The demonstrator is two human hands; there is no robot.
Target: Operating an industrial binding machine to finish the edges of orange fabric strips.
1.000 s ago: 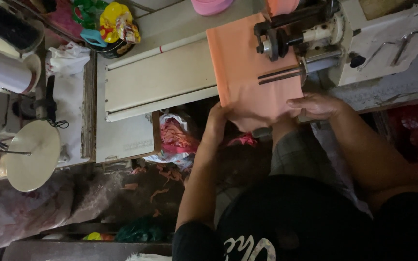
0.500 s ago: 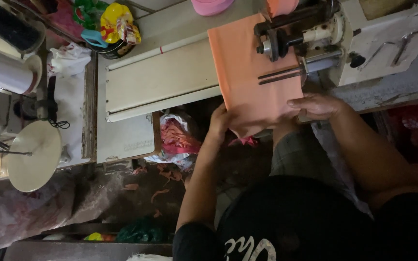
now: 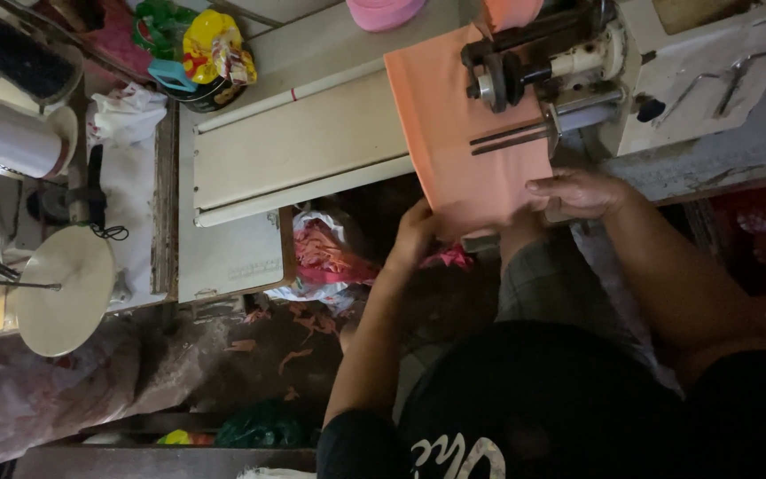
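Note:
A sheet of orange fabric [image 3: 454, 133] lies across the white table [image 3: 303, 151] and runs under the head of a white sewing machine [image 3: 658, 71]. My left hand [image 3: 414, 235] grips the fabric's near left edge from below the table front. My right hand [image 3: 578, 192] rests flat on the fabric's near right corner, just in front of the machine's metal rods [image 3: 511, 139]. Both forearms reach up from the bottom of the view.
A bag of orange scraps [image 3: 321, 257] hangs under the table front, with more scraps on the floor. A white roll [image 3: 6, 142] and a round cream disc [image 3: 64, 293] sit at left. A pink object [image 3: 383, 11] and colourful packets [image 3: 210, 49] lie at the table's far edge. A red crate [image 3: 764, 231] stands at right.
The fabric's near edge and my left hand have shifted slightly; my right hand stays on the near right corner.

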